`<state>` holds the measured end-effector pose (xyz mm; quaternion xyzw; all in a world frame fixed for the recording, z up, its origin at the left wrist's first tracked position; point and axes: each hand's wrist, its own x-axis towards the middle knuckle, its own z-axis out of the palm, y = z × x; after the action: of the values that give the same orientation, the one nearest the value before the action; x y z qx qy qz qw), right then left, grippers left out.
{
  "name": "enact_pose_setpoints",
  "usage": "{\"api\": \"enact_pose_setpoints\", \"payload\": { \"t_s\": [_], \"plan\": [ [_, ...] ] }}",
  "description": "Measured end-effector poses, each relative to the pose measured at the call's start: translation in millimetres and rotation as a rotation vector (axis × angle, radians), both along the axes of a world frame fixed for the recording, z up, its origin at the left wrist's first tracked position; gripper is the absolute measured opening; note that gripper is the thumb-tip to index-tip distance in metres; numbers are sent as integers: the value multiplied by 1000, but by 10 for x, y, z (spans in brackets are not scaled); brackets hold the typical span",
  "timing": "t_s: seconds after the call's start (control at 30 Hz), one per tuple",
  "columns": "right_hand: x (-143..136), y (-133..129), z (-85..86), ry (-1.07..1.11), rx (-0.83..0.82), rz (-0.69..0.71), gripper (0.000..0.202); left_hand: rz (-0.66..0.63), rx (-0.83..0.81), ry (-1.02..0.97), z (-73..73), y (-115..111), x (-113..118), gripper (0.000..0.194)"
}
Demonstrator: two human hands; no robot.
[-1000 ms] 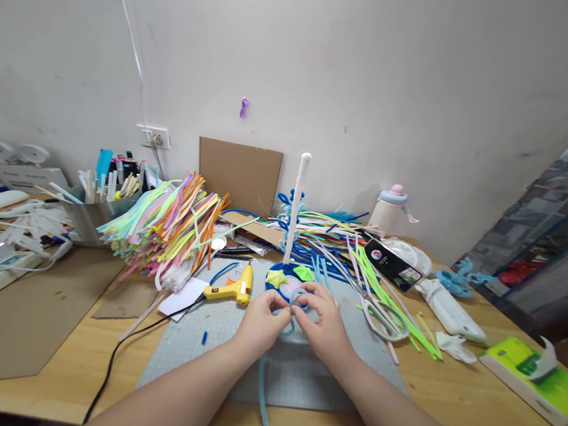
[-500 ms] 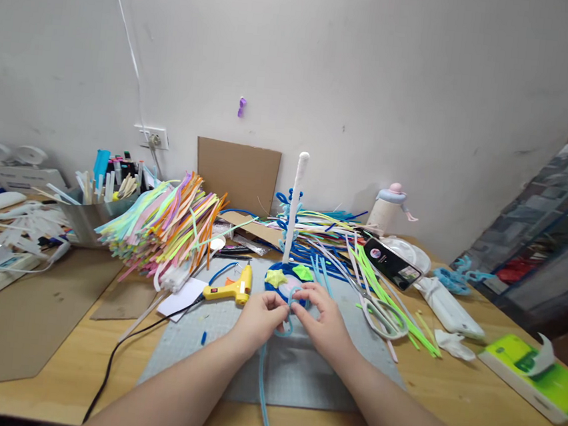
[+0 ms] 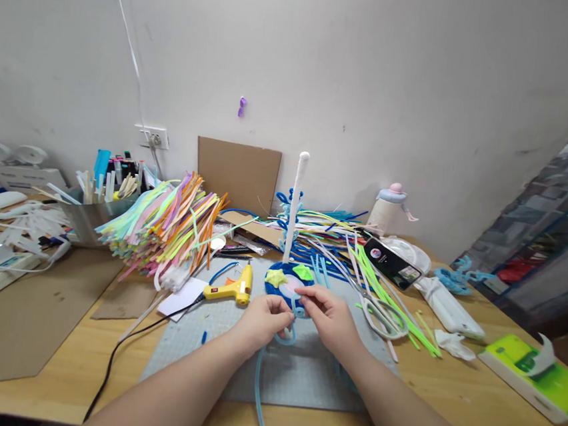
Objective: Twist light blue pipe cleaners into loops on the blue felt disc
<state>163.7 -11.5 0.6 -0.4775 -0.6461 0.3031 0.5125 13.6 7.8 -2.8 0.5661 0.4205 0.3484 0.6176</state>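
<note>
A light-blue pipe cleaner is bent into small loops between my two hands, its long tail hanging down over the mat and the table's front edge. My left hand pinches it between thumb and fingers. On the other side my right hand has its fingertips closed at the upper loop. Just behind the hands lies a round dark-blue base with a pale pink middle, partly hidden. It carries a yellow star and a green piece. A white fuzzy post stands upright at its back.
Left of the base, a yellow glue gun lies on the grey cutting mat, its black cord trailing left. Scissors lie on the right near green pipe cleaners. A big colourful bundle is at back left, a tissue pack at far right.
My right hand has shifted slightly right and down, and its fingers are more closed. The loops of the light-blue pipe cleaner have turned a little; its tail has swung slightly left.
</note>
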Motion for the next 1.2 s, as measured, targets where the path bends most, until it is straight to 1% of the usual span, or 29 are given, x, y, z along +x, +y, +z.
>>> {"api": "enact_pose_setpoints", "payload": {
  "t_s": [0.13, 0.27, 0.4, 0.53, 0.6, 0.67, 0.73, 0.8, 0.87, 1.03, 1.2],
  "plan": [
    [-16, -31, 13, 11, -4, 10, 21, 34, -6, 0, -18, 16, -1, 14],
    [-37, -27, -5, 81, -70, 4, 23, 62, -21, -63, -6, 21, -3, 15],
    [-54, 0, -20, 258, -122, -3, 32, 94, -42, -125, 19, 34, -15, 19],
    [-71, -1, -7, 416, -189, 56, 29, 102, -56, -181, 23, 58, -31, 21],
    [-81, -10, -13, 418, -240, 108, 28, 104, -50, -205, 26, 63, -36, 21],
    [-93, -17, -36, 361, -255, 139, 25, 109, -42, -217, 32, 62, -37, 21],
    [-105, -20, -63, 306, -243, 144, 22, 114, -35, -217, 38, 59, -35, 21],
    [-114, -19, -82, 303, -225, 134, 20, 110, -30, -218, 42, 56, -33, 21],
    [-117, -13, -84, 345, -222, 128, 20, 103, -26, -220, 45, 54, -33, 20],
    [-79, 18, -56, 567, -287, 123, 23, 106, -25, -213, 50, 38, -32, 19],
    [-27, 48, -40, 592, -330, 82, 25, 72, -19, -211, 37, 32, -26, 20]
  ]
}}
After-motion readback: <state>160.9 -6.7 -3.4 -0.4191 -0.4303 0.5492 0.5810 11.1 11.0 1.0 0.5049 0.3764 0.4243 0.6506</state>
